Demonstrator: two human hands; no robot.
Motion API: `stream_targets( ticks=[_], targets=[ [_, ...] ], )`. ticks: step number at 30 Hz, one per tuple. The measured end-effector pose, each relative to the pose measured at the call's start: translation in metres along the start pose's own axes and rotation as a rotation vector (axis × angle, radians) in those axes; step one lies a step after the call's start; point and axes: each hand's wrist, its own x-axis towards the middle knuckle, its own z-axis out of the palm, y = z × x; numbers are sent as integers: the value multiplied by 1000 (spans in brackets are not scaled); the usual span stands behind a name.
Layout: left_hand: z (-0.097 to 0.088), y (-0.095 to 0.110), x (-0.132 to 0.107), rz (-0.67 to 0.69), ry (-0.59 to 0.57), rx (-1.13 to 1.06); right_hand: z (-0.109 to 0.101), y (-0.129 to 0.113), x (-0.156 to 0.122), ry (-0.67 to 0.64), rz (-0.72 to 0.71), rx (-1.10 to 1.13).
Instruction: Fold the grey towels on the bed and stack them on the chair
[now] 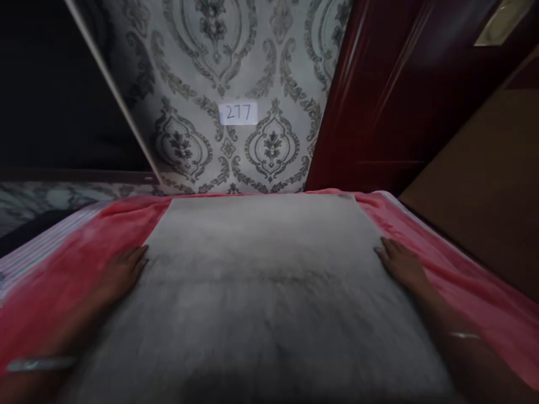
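Grey sheet (261, 235) spread out on pink blanket (71, 275), paler toward far end, darker and smudgy across middle (faint creases there, somewhat blurred), near end in shadow. Far edge straight, near patterned wall (236, 151). Left hand (124, 266) at sheet's left edge, right hand (400, 261) at right edge, fingers extended; cannot tell whether either pinches edge or merely rests.

Grey sheet (269, 320): matt, faintly creased; paper or cloth, can't tell.
Pink blanket (54, 286): plush cloth, soft nap, matt.
Wallpaper (269, 73): paper look, low sheen.
Number slip (238, 113): smooth paper.
Red door (374, 106): glossy, smooth, lacquered-wood look.
Door plate (502, 23): shiny brass-like metal.
Dark panel (59, 84): smooth, dull.
Left bracelet (41, 364): bright metal look.
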Motion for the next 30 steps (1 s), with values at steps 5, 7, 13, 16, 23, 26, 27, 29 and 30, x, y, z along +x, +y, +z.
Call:
stream_targets(
  ticks=[5, 7, 13, 16, 23, 26, 27, 29, 30],
  targets=[
    [15, -13, -120, -86, 98, -5, -17, 32, -117, 45, 53, 103],
    [16, -9, -153, -161, 127, -34, -30, 37, -146, 18, 135, 135],
    [9, 0, -196, -464, 58, -244, -49, 62, -164, -114, 474, 212],
    [6, -3, -200, -437, 37, -260, -44, 75, -154, -146, 431, 222],
    [6, -6, -192, -494, 37, -325, -48, 68, -146, -185, 352, 230],
    [9, -14, -189, -503, 95, -464, -63, 51, -151, -187, 418, 197],
    [9, -16, -188, -485, 109, -500, -68, 45, -153, -185, 439, 180],
    [8, -18, -187, -449, 107, -550, -75, 35, -156, -191, 465, 155],
    [7, -18, -188, -444, 99, -567, -77, 31, -157, -196, 462, 146]
  ],
)
